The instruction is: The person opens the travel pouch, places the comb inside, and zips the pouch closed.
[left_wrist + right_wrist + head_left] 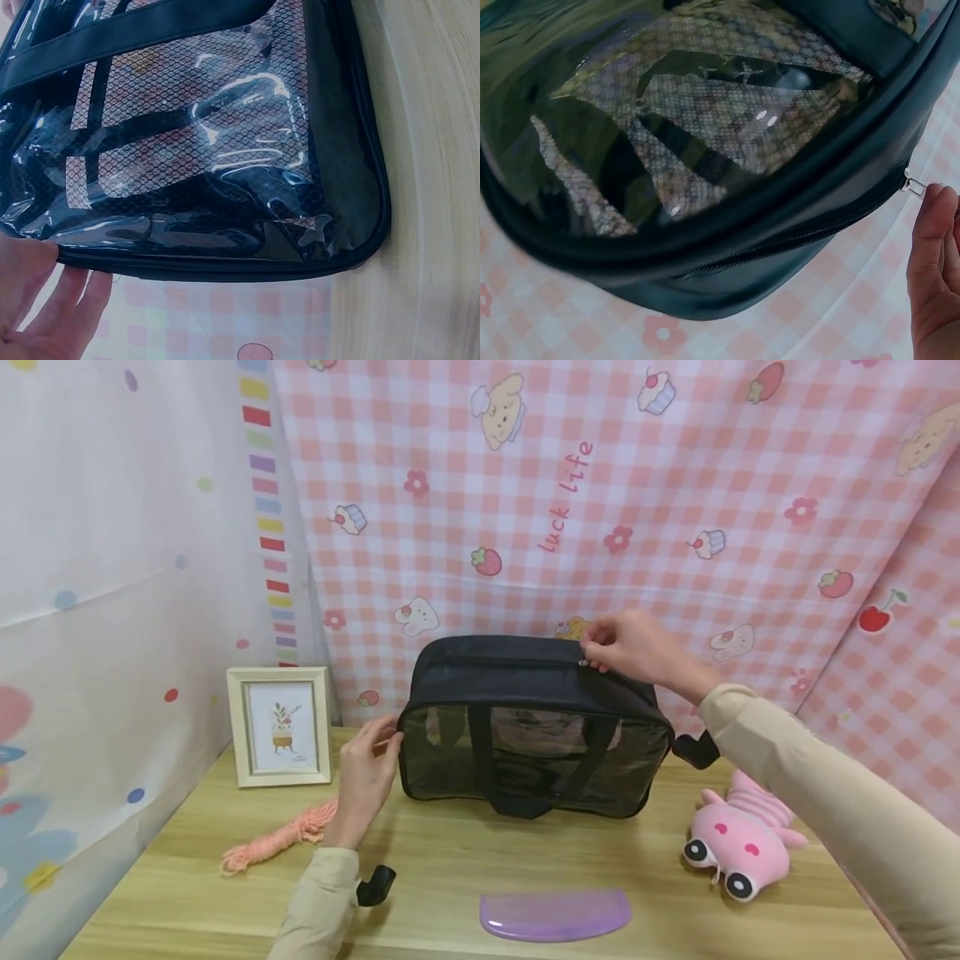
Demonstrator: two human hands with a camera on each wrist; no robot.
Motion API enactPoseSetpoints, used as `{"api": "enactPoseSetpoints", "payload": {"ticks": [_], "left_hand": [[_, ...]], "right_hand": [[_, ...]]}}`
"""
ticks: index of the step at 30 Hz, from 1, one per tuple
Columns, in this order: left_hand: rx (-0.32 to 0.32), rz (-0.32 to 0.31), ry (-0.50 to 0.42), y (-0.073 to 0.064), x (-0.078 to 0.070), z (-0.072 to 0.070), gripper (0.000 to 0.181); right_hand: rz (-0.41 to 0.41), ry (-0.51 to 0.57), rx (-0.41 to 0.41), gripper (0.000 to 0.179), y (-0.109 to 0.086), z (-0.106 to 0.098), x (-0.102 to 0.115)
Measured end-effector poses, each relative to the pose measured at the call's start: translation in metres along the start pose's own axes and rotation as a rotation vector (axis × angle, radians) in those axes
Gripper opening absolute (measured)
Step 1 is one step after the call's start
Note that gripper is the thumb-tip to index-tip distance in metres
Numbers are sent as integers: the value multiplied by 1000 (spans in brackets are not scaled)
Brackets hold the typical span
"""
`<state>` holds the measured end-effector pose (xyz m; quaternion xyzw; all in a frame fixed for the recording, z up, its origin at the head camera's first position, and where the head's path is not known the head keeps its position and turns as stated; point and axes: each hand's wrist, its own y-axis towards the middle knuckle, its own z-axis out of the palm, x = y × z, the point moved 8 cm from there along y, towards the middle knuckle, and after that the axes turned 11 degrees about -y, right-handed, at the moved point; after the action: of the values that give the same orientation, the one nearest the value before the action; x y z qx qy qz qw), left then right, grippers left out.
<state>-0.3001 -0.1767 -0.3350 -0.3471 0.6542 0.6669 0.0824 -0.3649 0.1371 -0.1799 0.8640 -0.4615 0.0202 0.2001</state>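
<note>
Pinching zip pull (915,186): right hand (628,647), one o'clock on bag (517,685).
Left hand (369,770) pinches its nine o'clock edge; comb (555,917), six o'clock.

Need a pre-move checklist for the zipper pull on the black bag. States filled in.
1. Right hand has the zipper pull: ok, pinched between the fingers.
2. Left hand steadies the bag: ok, it pinches the left side edge.
3. Bag upright on the table: ok.
4. Front handle clear of the zipper: ok, it hangs down the front.
5. Comb and pink plush apart from the bag: ok, comb in front, plush to the right.
6. Zipper teeth closed along the whole track: cannot tell, too dark to make out.
</note>
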Motion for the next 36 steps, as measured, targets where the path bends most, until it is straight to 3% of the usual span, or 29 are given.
{"api": "enactPoseSetpoints", "payload": {"ticks": [8, 12, 21, 36], "left_hand": [[-27, 3, 9, 0, 0, -7, 22], [-8, -13, 17, -2, 0, -4, 21], [7, -11, 27, -2, -2, 2, 20], [5, 14, 2, -2, -1, 0, 21]], "right_hand": [[-51, 23, 16, 15, 15, 5, 17], [-74, 29, 13, 15, 16, 7, 17], [-74, 28, -7, 15, 14, 5, 13], [-79, -3, 1, 13, 33, 16, 42]]}}
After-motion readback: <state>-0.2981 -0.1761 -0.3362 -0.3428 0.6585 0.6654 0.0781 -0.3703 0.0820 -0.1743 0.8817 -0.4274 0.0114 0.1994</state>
